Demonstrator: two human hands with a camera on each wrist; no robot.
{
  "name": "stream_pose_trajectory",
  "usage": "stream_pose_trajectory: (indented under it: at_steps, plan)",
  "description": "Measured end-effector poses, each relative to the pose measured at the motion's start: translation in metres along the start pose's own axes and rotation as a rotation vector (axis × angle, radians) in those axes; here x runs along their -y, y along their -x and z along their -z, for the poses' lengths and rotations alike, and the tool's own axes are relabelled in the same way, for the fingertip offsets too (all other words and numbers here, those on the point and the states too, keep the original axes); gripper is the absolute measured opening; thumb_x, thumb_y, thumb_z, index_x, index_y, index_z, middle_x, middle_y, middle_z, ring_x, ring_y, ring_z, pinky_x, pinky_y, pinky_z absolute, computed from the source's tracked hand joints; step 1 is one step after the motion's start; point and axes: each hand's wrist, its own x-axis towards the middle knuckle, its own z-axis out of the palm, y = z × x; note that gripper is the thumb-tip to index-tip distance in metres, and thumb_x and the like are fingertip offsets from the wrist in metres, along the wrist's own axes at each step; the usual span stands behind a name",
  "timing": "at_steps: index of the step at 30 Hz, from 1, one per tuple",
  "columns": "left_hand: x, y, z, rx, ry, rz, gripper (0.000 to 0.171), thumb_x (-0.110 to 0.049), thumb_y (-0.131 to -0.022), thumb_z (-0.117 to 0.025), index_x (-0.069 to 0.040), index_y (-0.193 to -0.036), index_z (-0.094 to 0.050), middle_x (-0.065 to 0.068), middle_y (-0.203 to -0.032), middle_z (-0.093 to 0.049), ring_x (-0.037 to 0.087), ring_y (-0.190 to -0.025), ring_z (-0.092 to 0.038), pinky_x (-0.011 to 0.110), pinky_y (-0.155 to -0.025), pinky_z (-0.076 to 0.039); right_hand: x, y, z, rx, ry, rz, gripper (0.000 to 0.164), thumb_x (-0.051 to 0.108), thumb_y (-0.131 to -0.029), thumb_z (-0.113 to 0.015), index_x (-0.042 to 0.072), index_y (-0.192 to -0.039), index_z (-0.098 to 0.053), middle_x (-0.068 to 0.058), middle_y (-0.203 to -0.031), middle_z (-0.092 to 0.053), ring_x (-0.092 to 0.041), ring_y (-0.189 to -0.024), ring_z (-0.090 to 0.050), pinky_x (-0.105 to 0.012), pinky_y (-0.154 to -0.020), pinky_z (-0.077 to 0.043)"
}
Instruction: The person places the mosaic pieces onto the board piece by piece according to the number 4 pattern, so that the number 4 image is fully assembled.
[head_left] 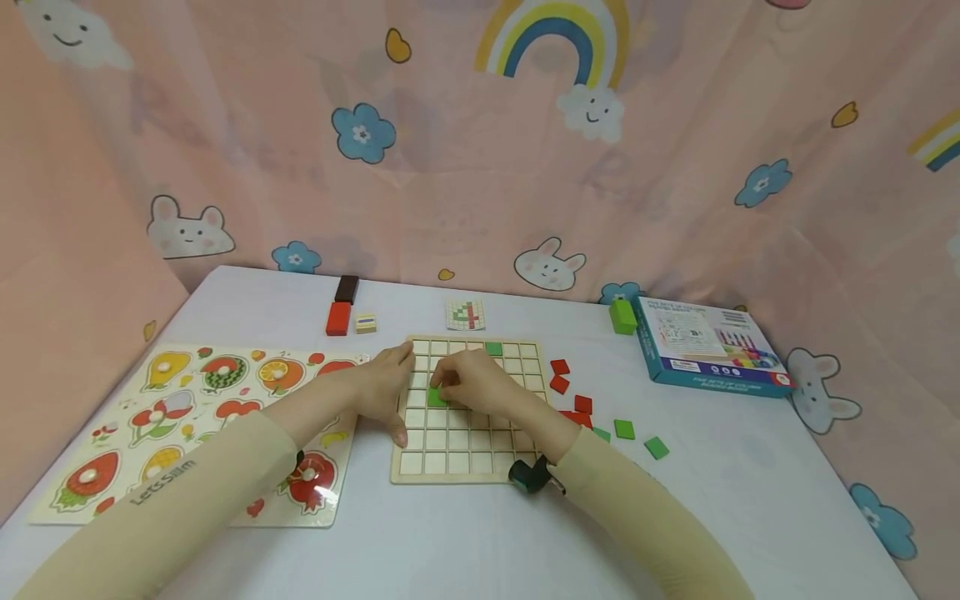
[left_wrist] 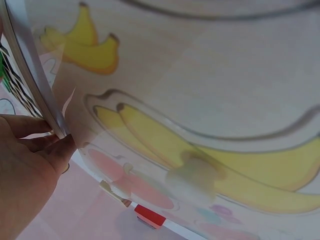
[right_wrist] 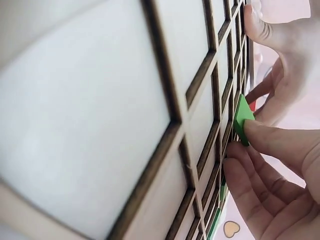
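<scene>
A wooden grid board [head_left: 431, 478] lies flat before me. My left hand [head_left: 381, 390] rests along its left edge, thumb and fingers spread apart; in the left wrist view the fingertips of that left hand [left_wrist: 30, 160] touch the board's edge. Over the board's left half, my right hand [head_left: 476, 383] pinches a green square tile [head_left: 436, 398] between thumb and fingers. The right wrist view shows this green tile [right_wrist: 242, 118] standing tilted against the grid. Another green tile [head_left: 493, 348] sits in a cell of the top row.
Left lies a fruit knob puzzle [head_left: 183, 400]. Behind are a red block [head_left: 338, 319], dark block [head_left: 347, 289], small striped block [head_left: 365, 322], pattern card [head_left: 466, 315] and green block [head_left: 622, 317]. Loose red tiles [head_left: 559, 367] and green tiles [head_left: 624, 429] lie right, before a box [head_left: 708, 346].
</scene>
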Motion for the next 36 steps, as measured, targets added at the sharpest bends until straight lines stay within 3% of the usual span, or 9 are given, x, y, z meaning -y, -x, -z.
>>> stream_pose_trajectory:
  at_steps: [9,14,19,25,31,36]
  plan:
    - [0.001,0.0,0.0,0.001,0.003,-0.003,0.136,-0.054,-0.059,-0.089,0.015,-0.152,-0.016,0.033,-0.163,-0.002,0.05,-0.151,-0.012,0.058,-0.123,-0.024,0.0,-0.003,-0.003,0.002,0.075,0.041,0.011,0.01,-0.088,-0.073,0.013,-0.098,-0.077,0.0,-0.085,-0.072,-0.008,-0.076,-0.059,-0.018,-0.069,-0.05]
    - [0.001,0.001,0.0,0.004,0.012,0.003,0.136,-0.053,-0.06,-0.089,0.014,-0.152,-0.015,0.032,-0.163,-0.001,0.049,-0.152,-0.011,0.057,-0.124,-0.023,-0.003,0.005,0.011,-0.004,0.041,0.021,0.018,0.009,-0.089,-0.071,0.012,-0.106,-0.074,0.0,-0.085,-0.069,-0.01,-0.074,-0.059,-0.021,-0.067,-0.05]
    - [0.0,0.0,-0.001,0.0,0.015,-0.008,0.136,-0.052,-0.06,-0.09,0.014,-0.152,-0.014,0.032,-0.163,-0.001,0.049,-0.152,-0.01,0.056,-0.125,-0.021,-0.028,0.035,0.043,-0.039,-0.006,-0.017,0.022,0.01,-0.09,-0.07,0.011,-0.111,-0.073,-0.002,-0.092,-0.07,-0.014,-0.079,-0.061,-0.024,-0.07,-0.053]
    - [0.0,-0.001,-0.002,-0.003,0.002,-0.007,0.136,-0.052,-0.06,-0.09,0.014,-0.152,-0.014,0.031,-0.164,0.0,0.048,-0.152,-0.01,0.055,-0.125,-0.021,-0.085,0.085,0.073,-0.05,-0.011,-0.057,0.021,0.013,-0.09,-0.07,0.013,-0.111,-0.073,-0.001,-0.095,-0.07,-0.014,-0.082,-0.057,-0.022,-0.07,-0.052]
    - [0.0,-0.001,-0.002,0.002,0.008,-0.01,0.137,-0.052,-0.06,-0.09,0.013,-0.153,-0.013,0.031,-0.164,0.0,0.048,-0.152,-0.01,0.055,-0.125,-0.022,-0.133,0.13,0.087,0.079,-0.092,-0.035,0.02,0.007,-0.09,-0.068,0.02,-0.103,-0.075,0.0,-0.103,-0.071,-0.016,-0.089,-0.058,-0.022,-0.075,-0.054]
    - [0.0,-0.001,-0.002,0.0,-0.012,-0.009,0.137,-0.054,-0.06,-0.089,0.013,-0.153,-0.014,0.031,-0.164,0.0,0.048,-0.152,-0.011,0.054,-0.125,-0.022,-0.146,0.151,0.088,0.212,-0.158,-0.061,0.027,0.007,-0.084,-0.073,0.025,-0.103,-0.077,0.001,-0.111,-0.067,-0.016,-0.102,-0.055,-0.028,-0.082,-0.055]
